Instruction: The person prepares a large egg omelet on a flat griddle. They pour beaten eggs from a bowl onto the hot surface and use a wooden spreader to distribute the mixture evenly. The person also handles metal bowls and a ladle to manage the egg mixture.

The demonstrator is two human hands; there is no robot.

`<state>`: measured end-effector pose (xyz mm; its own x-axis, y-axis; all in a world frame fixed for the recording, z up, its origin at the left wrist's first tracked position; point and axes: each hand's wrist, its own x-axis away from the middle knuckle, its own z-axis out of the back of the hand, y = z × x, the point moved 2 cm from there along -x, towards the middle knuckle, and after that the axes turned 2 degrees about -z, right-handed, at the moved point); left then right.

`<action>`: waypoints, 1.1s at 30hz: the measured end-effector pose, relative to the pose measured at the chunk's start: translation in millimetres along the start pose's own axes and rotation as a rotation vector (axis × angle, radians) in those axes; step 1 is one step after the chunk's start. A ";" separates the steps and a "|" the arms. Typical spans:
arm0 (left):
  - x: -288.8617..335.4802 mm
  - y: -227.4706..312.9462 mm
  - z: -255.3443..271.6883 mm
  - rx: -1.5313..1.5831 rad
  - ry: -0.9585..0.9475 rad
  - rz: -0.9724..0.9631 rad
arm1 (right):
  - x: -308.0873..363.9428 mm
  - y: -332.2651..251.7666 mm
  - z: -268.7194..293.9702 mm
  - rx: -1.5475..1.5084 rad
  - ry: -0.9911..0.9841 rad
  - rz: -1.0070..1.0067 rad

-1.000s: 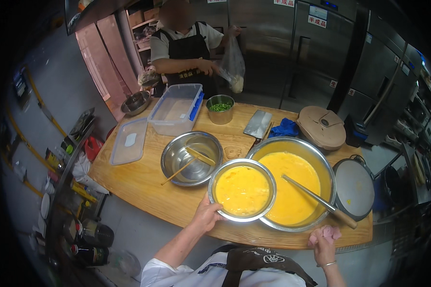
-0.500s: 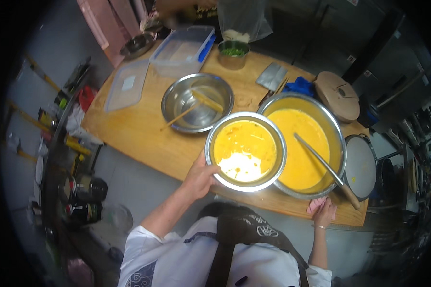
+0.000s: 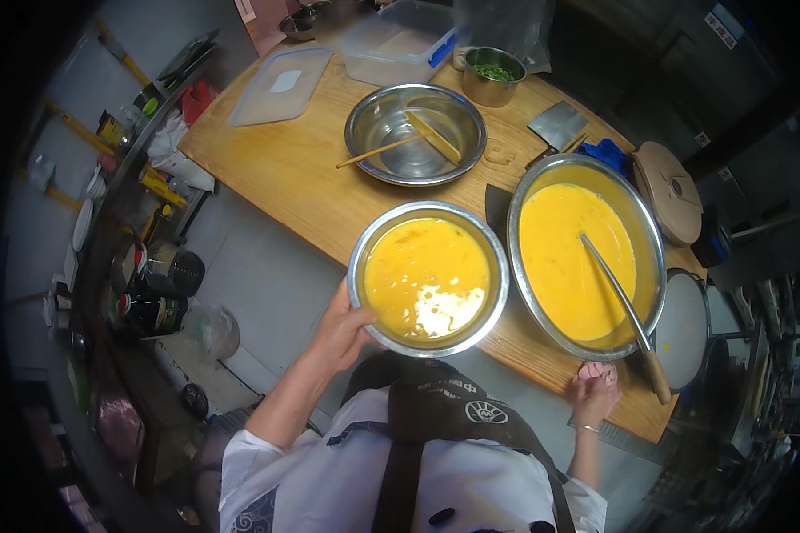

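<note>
A steel bowl [image 3: 356, 289] filled with yellow liquid [image 3: 418, 262], like beaten egg, is gripped at its near-left rim by my left hand [image 3: 345, 330], thumb on the rim. The bowl hangs in front of the table's near edge. My right hand [image 3: 588, 400] is closed around a pink cloth [image 3: 603, 373] at the table's near edge. Just beyond it stands a large steel basin [image 3: 587, 171] of the same yellow liquid. A ladle with a wooden handle [image 3: 656, 380] leans in that basin, its lower end under the surface.
Farther back on the wooden table [image 3: 284, 178] is another steel basin [image 3: 364, 115] with a chopstick and a brush-like tool. Behind are a clear plastic box [image 3: 391, 62], its lid [image 3: 280, 89] and a pot of chopped greens [image 3: 493, 84]. A cleaver [image 3: 557, 124] lies near the large basin.
The bowl in my left hand has moved left, away from the large basin. My right hand's fingers have bunched around the pink cloth. The view has shifted a little.
</note>
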<state>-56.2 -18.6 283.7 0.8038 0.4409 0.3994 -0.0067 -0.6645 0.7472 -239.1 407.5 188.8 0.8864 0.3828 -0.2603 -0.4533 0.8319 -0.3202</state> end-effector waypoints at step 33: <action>-13.3 143.1 251.9 0.113 0.227 -0.290 | -237.8 -419.7 -147.2 -1.413 -0.727 -0.852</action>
<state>82.0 -271.5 251.5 0.6103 0.7344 0.2970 0.2772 -0.5492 0.7884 -273.5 -91.8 251.0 0.5774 0.4830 0.6583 0.7161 0.0878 -0.6925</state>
